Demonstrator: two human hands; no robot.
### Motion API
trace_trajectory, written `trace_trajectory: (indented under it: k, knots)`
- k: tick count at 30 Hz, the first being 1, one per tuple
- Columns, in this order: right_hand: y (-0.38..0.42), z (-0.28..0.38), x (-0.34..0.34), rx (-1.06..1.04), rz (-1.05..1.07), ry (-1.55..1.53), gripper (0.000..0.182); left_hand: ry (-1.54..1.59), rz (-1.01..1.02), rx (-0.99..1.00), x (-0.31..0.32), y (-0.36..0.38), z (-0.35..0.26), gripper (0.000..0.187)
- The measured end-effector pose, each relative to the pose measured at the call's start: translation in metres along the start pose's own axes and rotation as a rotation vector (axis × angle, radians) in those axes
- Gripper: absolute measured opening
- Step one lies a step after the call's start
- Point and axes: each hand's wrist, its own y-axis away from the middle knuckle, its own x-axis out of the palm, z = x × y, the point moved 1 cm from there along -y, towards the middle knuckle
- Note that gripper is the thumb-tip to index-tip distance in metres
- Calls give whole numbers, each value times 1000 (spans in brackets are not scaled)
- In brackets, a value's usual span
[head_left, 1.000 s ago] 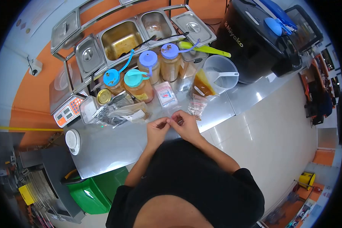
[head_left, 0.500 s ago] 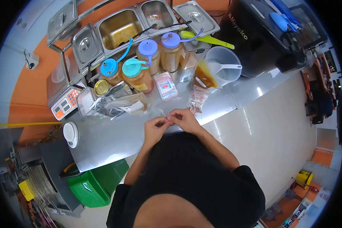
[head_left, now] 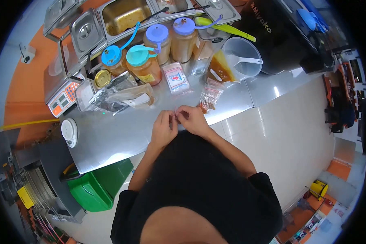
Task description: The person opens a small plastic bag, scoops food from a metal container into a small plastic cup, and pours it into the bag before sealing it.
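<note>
Over the front edge of the steel counter, my left hand [head_left: 164, 125] and my right hand [head_left: 193, 121] meet with their fingertips pinched together. Whatever lies between the fingers is too small and too see-through to name. Just beyond my right hand lies a clear plastic bag [head_left: 210, 96] with reddish bits in it. A pack of clear plastic bags with a printed label [head_left: 177, 78] lies flat past both hands. Left of it is a crumpled plastic pouch [head_left: 138, 97] beside a silver foil bag [head_left: 110, 95].
Lidded jars, one with a teal lid [head_left: 140, 56], line the back below steel pans [head_left: 126, 18]. A clear measuring jug [head_left: 248, 51] holds a bag of brown liquid [head_left: 221, 69]. Scales [head_left: 69, 132] sit left; a green bin [head_left: 95, 187] stands below.
The view has tilted a little, so the counter's things appear higher. My hands stay together, and the left fingers have curled down more with its back turned toward me.
</note>
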Motion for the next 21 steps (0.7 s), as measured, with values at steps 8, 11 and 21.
trace_trajectory:
  k: [8,11,21]
  knots:
    - [0,7,-3,-109,72,410,19,-292,266,31,2,5,7,17]
    - [2,3,2,22,54,322,23,-348,183,7,2,7,1,13]
    - [3,19,-5,-407,-178,574,13,-486,95,103,-10,4,-3,11]
